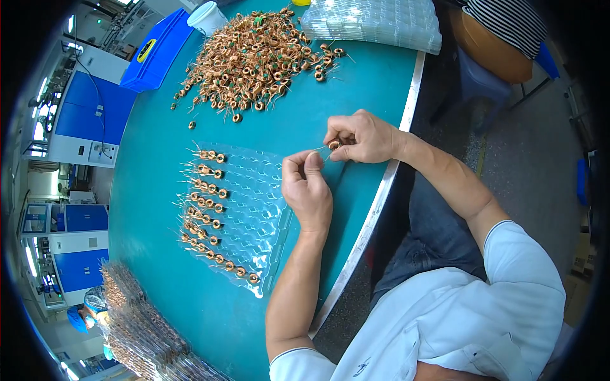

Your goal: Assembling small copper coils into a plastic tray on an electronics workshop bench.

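My right hand (359,138) pinches a small copper-wound ring coil (334,145) above the green table, near its front edge. Thin wire leads run from the coil toward my left hand (307,189), whose thumb and forefinger are closed on them. Just left of my left hand lies a clear plastic blister tray (254,190) with rows of pockets. Several ring coils (216,203) fill the pockets along its left side, their leads sticking out to the left. The pockets nearer my left hand hold no coils.
A large heap of ring coils (254,57) covers the far part of the green table (165,235). Behind it are a white cup (207,19) and a blue bin (154,54). Stacked clear trays (372,24) lie at far right, stacked filled trays (149,330) at lower left. Another person (502,32) sits at upper right.
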Demonstrator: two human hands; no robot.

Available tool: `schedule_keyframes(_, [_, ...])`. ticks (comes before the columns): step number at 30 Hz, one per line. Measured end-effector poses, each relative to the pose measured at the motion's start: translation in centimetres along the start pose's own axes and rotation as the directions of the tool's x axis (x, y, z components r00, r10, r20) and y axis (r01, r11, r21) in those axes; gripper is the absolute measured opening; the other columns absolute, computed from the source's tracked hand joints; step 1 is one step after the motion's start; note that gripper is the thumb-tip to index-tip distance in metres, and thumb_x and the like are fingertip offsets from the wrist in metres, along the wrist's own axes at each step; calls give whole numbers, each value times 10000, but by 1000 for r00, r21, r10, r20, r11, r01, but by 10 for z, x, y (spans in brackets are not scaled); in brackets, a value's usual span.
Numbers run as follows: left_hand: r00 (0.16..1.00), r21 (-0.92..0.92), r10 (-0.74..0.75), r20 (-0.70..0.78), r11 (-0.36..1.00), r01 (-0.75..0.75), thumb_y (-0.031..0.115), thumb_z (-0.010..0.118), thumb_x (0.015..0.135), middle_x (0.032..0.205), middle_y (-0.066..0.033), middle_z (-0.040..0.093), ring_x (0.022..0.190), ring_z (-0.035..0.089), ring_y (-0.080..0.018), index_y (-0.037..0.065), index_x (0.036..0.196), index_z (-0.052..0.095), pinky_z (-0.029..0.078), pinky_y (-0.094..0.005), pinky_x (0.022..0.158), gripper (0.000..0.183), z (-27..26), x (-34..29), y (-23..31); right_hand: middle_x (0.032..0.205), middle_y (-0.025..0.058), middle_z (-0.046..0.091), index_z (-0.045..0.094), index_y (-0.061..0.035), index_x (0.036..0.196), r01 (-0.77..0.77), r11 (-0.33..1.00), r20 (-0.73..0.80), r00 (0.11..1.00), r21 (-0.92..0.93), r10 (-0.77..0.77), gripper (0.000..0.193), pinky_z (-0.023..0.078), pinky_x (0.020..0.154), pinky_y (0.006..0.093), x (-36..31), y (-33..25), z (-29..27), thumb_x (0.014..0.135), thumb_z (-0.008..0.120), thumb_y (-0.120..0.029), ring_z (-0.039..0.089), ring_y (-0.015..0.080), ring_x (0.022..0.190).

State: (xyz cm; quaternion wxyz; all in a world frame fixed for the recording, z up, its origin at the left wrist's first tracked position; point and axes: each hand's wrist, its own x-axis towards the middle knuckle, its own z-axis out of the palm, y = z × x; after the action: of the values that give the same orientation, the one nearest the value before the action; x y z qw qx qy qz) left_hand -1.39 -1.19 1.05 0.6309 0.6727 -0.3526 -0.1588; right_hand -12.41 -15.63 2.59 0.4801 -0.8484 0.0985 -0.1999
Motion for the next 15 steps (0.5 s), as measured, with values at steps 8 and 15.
schedule_keyframes(8, [998, -249, -60, -23, 967, 52, 186, 602, 967, 788, -39, 591, 624, 522, -71, 26, 911, 540, 438, -202, 532, 181, -2, 4, 6, 760, 70, 637, 536, -7, 992, -50, 979, 13, 999, 196, 48, 186, 470, 518, 251, 0, -11, 0, 873, 656, -84, 614, 105, 609])
schedule_keyframes(15, [985, -129, -15, 170, 991, 37, 181, 700, 897, 1037, -79, 629, 842, 617, -135, 1, 1160, 626, 533, -264, 698, 327, -4, 4, 6, 878, 91, 653, 453, -27, 1094, 24, 921, -161, 986, 388, 42, 179, 513, 597, 243, -1, -4, 5, 955, 546, -90, 631, 111, 733])
